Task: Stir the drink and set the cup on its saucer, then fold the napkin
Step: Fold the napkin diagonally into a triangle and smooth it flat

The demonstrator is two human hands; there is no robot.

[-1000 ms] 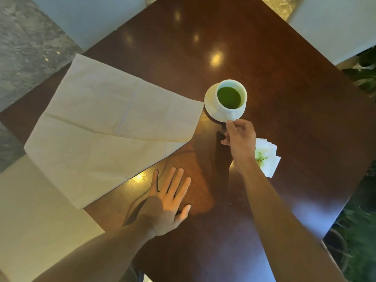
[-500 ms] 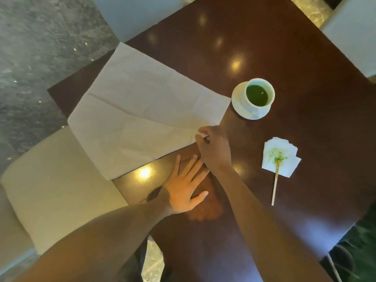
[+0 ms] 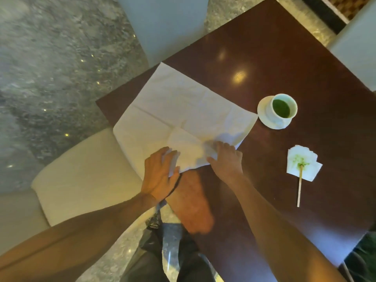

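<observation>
Both hands at the near edge of a large white paper napkin [image 3: 179,110] on the dark wooden table [image 3: 284,58].
Left hand [image 3: 160,174] and right hand [image 3: 225,159] each pinch that edge, part lifted and turned over — white cup of green drink [image 3: 281,109] sits on its white saucer [image 3: 264,117], just beside the napkin's right corner.

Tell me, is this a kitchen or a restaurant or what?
Probably a cafe or restaurant dining area, though I can't be sure. A dark polished wooden table has pale upholstered chairs around it, a large cloth napkin, and a cup of green drink on a saucer.

Napkin [image 3: 183,110] near edge under both hands, grip unclear
</observation>
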